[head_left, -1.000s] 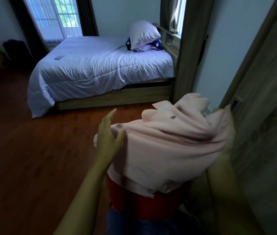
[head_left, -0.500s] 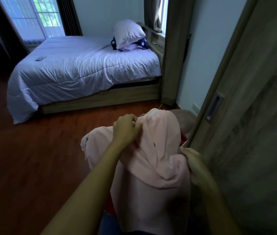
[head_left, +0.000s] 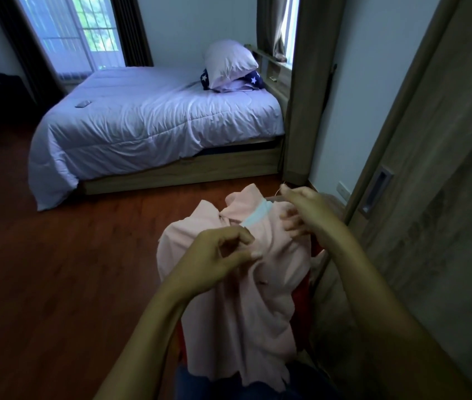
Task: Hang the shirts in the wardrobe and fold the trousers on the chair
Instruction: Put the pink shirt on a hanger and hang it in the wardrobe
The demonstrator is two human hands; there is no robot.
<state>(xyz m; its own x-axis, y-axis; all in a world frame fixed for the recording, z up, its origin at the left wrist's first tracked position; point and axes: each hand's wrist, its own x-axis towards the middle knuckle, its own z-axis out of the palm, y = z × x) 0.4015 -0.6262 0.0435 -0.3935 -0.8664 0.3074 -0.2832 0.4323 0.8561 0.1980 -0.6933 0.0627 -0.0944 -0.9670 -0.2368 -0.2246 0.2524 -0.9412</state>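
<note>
Hanging vertically, pink shirt (head_left: 246,298); collar (head_left: 255,216) up, hem (head_left: 229,373) down.

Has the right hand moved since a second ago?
Yes: the right hand has drawn away leftward from the door handle, to the collar of the pink shirt.

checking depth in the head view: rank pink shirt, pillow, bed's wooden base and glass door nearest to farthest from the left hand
1. pink shirt, pinched by the left hand
2. bed's wooden base, ahead across the floor
3. pillow, on the bed's right end
4. glass door, far wall, left
</note>
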